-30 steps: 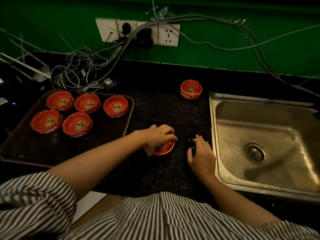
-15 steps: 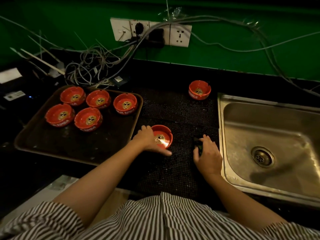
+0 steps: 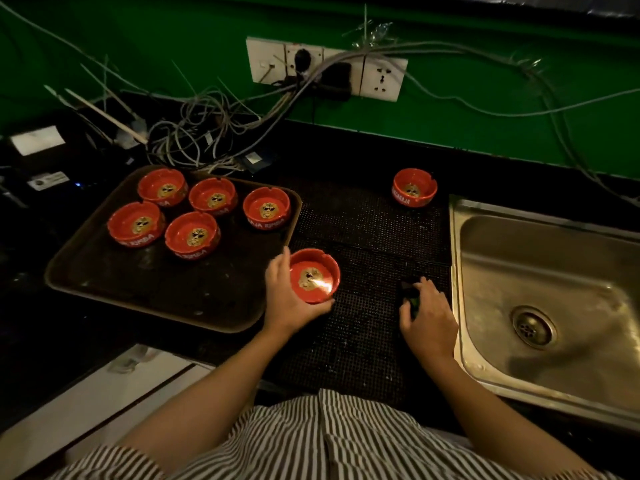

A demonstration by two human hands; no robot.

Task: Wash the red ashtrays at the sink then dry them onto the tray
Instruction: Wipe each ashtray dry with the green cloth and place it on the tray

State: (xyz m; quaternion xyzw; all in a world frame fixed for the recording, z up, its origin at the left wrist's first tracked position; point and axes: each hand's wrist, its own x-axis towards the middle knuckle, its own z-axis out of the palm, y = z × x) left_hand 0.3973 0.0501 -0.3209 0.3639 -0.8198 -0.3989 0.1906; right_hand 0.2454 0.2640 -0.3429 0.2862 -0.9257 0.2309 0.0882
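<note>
My left hand grips a red ashtray upright on the black mesh mat, just off the right edge of the brown tray. Thumb and fingers curl round its rim. Several red ashtrays with a gold emblem stand on the tray's far half, the nearest one at its right corner. Another red ashtray sits alone on the mat near the wall. My right hand rests on the mat beside the steel sink, fingers curled over a small dark green object.
A tangle of grey cables lies behind the tray below a wall socket strip on the green wall. More cables run along the wall above the sink. The sink basin holds only its drain.
My left hand went from covering the ashtray to gripping its left side, so the inside now shows, and moved it slightly toward the tray. The right hand stayed put.
</note>
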